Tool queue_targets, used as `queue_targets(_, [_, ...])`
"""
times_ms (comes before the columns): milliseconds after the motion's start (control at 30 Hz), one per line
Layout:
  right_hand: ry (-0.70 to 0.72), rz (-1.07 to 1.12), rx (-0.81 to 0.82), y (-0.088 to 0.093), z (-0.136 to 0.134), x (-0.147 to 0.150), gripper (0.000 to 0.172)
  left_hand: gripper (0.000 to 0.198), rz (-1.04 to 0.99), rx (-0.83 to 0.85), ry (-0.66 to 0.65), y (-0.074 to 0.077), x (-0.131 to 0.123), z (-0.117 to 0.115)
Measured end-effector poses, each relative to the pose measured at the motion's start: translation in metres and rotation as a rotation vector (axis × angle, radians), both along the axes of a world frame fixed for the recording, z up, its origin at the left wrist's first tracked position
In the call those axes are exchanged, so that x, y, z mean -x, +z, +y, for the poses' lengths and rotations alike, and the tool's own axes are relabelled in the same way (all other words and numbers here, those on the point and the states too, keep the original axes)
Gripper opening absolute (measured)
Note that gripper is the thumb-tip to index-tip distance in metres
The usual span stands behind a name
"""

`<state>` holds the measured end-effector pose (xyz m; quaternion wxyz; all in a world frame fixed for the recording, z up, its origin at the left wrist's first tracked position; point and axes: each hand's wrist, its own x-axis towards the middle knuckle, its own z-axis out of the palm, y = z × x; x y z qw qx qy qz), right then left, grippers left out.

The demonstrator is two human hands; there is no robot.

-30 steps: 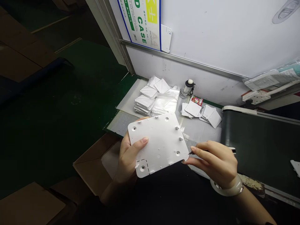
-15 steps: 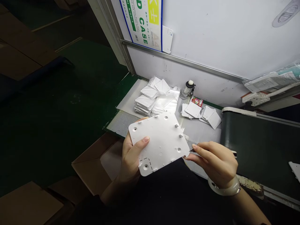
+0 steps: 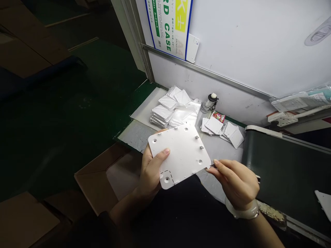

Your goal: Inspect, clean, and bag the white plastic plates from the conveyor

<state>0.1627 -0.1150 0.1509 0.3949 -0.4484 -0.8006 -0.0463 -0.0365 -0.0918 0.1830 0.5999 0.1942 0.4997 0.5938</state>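
A white rounded plastic plate (image 3: pixel 181 155) with small clips and round recesses is tilted in front of me. My left hand (image 3: pixel 153 167) grips its left side, thumb on the upper face and fingers underneath. At the plate's lower right corner, my right hand (image 3: pixel 236 179) pinches a thin dark tool, mostly hidden by the fingers, with its tip against the plate's edge. A pale end shows behind that hand. Beyond the plate lie a stack of white plates (image 3: pixel 161 115) and clear plastic bags (image 3: pixel 184 115).
Smaller white plates (image 3: pixel 214 125) lie near a bottle (image 3: pixel 209 103) against the wall. A dark conveyor belt (image 3: pixel 289 162) runs along the right, bearing a white part (image 3: pixel 324 203). An open cardboard box (image 3: pixel 90 175) stands at lower left; a power strip (image 3: pixel 283 119) is on the wall.
The view has shifted a little. The plate and my left hand appear slightly further right, and my right hand slightly lower and left. Both holds look the same.
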Motion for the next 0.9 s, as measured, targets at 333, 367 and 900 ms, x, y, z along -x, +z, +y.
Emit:
queue_targets(333, [-0.020,-0.063,-0.069,-0.004,-0.001,0.003,0.032,0.054,-0.048,-0.027,-0.056,-0.011,0.006,0.002])
queue_targets(367, [-0.024,-0.065,-0.067,-0.005,-0.001,0.003,0.031,0.055,-0.052,-0.031,-0.068,-0.012,0.005,0.002])
queue_targets(900, [-0.107,0.274,-0.028,-0.017,0.004,0.004,0.027,0.058,-0.093,-0.076,0.021,-0.023,0.008,0.008])
